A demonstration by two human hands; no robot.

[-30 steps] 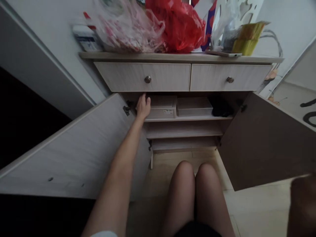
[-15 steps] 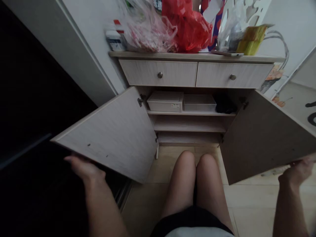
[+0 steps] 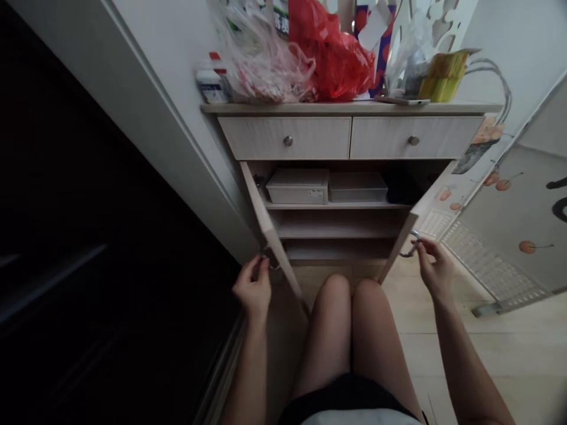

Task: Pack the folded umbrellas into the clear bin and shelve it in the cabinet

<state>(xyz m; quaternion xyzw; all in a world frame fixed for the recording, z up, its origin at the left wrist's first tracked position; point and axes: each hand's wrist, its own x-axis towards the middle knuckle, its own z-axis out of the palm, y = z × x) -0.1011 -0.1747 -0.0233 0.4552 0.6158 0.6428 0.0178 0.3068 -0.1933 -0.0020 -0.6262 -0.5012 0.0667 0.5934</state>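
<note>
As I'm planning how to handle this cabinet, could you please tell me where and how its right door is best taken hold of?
Probably by the curved metal handle on the right door, coming from the right: the door stands partly open, its outer face turned that way, and the handle bows outward from it.

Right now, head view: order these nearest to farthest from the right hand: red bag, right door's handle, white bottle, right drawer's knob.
1. Right door's handle: at the right hand.
2. Right drawer's knob: above the hand, on the drawer front.
3. Red bag: on the cabinet top, left of that knob.
4. White bottle: left end of the cabinet top.
</note>
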